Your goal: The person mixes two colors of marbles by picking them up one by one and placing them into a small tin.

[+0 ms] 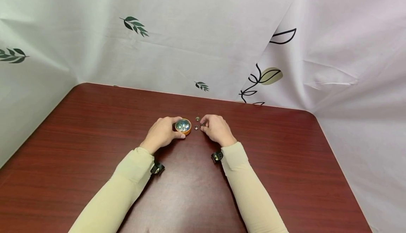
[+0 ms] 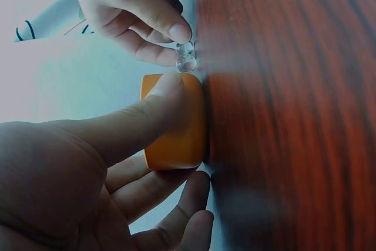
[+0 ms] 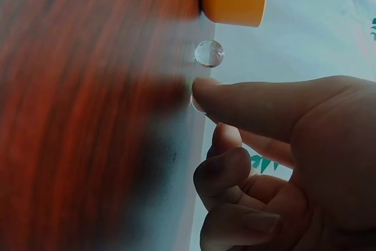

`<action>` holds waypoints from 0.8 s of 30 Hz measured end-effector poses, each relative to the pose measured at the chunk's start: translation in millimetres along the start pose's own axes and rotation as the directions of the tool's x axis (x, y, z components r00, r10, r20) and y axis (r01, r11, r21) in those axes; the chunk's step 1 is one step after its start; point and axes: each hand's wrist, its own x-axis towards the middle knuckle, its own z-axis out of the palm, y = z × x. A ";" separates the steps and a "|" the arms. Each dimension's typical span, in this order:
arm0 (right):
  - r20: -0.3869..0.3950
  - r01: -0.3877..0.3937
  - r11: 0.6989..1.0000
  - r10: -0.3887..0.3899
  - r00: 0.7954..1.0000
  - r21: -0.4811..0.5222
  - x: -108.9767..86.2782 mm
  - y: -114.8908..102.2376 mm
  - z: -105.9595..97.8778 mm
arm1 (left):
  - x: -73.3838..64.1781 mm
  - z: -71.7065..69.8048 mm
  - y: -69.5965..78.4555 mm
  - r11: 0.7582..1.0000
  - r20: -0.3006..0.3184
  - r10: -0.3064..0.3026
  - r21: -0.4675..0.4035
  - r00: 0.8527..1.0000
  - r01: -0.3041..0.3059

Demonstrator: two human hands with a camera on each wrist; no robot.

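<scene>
My left hand [image 1: 161, 133] grips a small round orange bowl [image 2: 176, 127] from its left side, with the thumb on the near wall and the fingers round the far side. Several glass marbles [image 1: 183, 125] fill the bowl, which stands upright on the table. Just right of it my right hand [image 1: 217, 128] pinches a clear marble [image 3: 198, 104] at the tabletop between thumb and forefinger; much of that marble is hidden behind the thumb. Two loose marbles lie between the hands: a nearer marble [image 1: 196, 127] and a farther marble [image 1: 197, 118].
Beneath everything is a reddish-brown wood-grain table [image 1: 279, 162] with rounded far corners. A pale curtain [image 1: 196, 42] with leaf prints hangs along its back and sides. Each wrist carries a small black camera, such as the right wrist camera [image 1: 217, 157].
</scene>
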 end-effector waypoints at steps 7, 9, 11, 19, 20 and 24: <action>0.015 -0.007 1.000 0.008 1.000 -0.007 -0.5 -0.9 -0.8 | 0.1 0.0 0.0 1.000 -0.001 -0.001 0.006 1.000 0.001; 0.016 -0.008 1.000 0.008 1.000 -0.009 -0.5 -0.8 -0.7 | 0.4 0.2 -0.3 1.000 -0.001 -0.002 0.003 1.000 0.002; 0.015 -0.011 1.000 0.011 1.000 -0.012 -0.6 -0.7 -0.8 | 0.4 0.5 -0.4 1.000 -0.001 -0.004 -0.002 1.000 0.004; 0.009 -0.015 1.000 0.015 1.000 -0.016 -1.2 -1.2 -1.6 | 0.3 0.3 0.5 1.000 -0.002 -0.009 -0.006 1.000 0.009; 0.008 -0.014 1.000 0.014 1.000 -0.016 -1.2 -1.3 -1.7 | 0.5 0.3 0.3 1.000 -0.002 -0.008 -0.005 1.000 0.008; -0.005 -0.007 1.000 0.007 1.000 -0.018 -1.3 -2.2 -2.5 | 0.1 0.4 0.3 1.000 -0.004 -0.010 -0.002 1.000 0.010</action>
